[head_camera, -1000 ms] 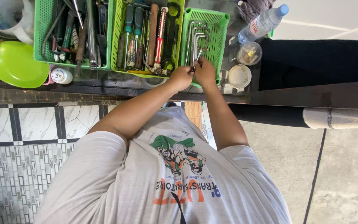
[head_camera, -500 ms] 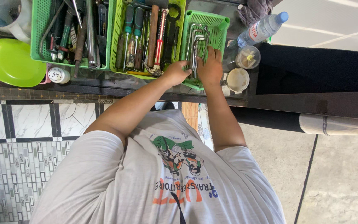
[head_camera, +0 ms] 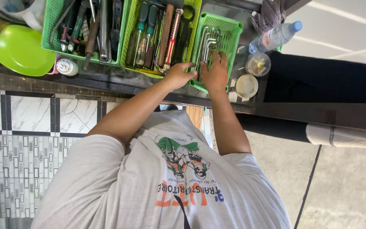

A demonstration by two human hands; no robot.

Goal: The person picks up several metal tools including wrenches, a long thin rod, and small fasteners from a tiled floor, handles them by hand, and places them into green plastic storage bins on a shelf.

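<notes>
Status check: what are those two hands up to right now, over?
Both hands in small green basket. Left hand on its edge, right hand flat on hex keys. Nothing blocking.

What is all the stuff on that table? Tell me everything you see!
Baskets: three, green, side by side on the counter.
Hex keys: several, silver, in the small right basket.
Screwdrivers: several, green handles, middle basket.
Metal tools: many, dark, left basket.
Plate: one, lime green, left of the baskets.
Water bottle: one, clear with blue cap, right.
Round tubs: two, clear, beside the small basket.
Left hand: at the small basket's edge.
Right hand: flat on the hex keys.
</notes>
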